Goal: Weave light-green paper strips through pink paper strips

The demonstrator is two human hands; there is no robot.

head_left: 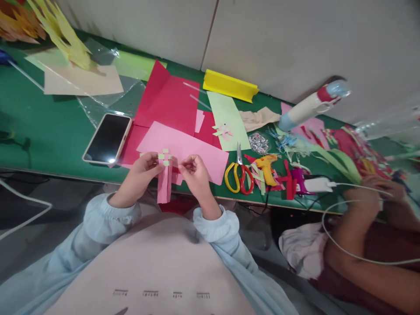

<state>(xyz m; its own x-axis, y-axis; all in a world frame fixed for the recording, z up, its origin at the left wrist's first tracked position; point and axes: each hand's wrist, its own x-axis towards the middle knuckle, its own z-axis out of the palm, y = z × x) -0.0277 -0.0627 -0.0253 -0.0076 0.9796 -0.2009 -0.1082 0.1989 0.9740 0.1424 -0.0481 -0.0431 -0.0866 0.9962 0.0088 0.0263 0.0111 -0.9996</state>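
Pink and light green paper strips (164,183), woven together at their top, are pinched in my left hand (141,173), with the pink ends hanging over the table's front edge. Just right of the weave, my right hand (197,175) has its thumb and forefinger pressed together; what lies between them is too small to make out. Under and behind both hands lies a pink sheet (187,146), on top of red paper (170,100). A small woven paper fish (223,130) rests on a light green sheet (229,111) farther back.
A phone (107,138) lies left of my hands. To the right are scissors (239,173), a yellow glue gun (268,168), a bag of beads (259,143) and a white bottle (311,106). Another person's hands (377,192) are at the far right.
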